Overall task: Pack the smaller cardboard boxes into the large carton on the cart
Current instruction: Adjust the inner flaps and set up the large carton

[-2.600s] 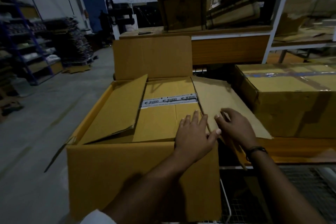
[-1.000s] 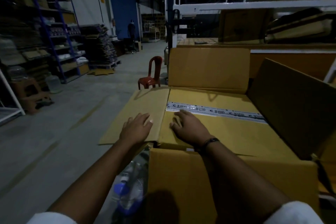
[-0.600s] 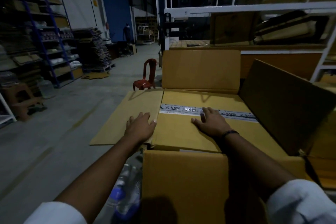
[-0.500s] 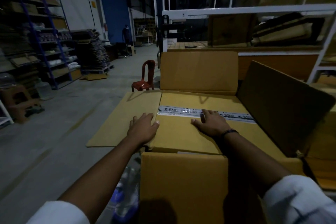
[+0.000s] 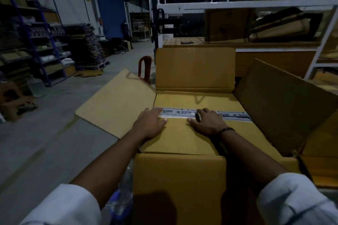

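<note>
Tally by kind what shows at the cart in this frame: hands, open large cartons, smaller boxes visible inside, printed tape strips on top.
Hands: 2, left hand and right hand, both flat on the smaller box
Open large carton: 1
Smaller box visible inside: 1
Printed tape strip: 1
Total: 5

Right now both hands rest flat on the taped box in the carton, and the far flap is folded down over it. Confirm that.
Wrong on one point: in the head view the far flap stands upright, not folded down. The left hand and right hand do rest flat on the taped box in the carton.
</note>
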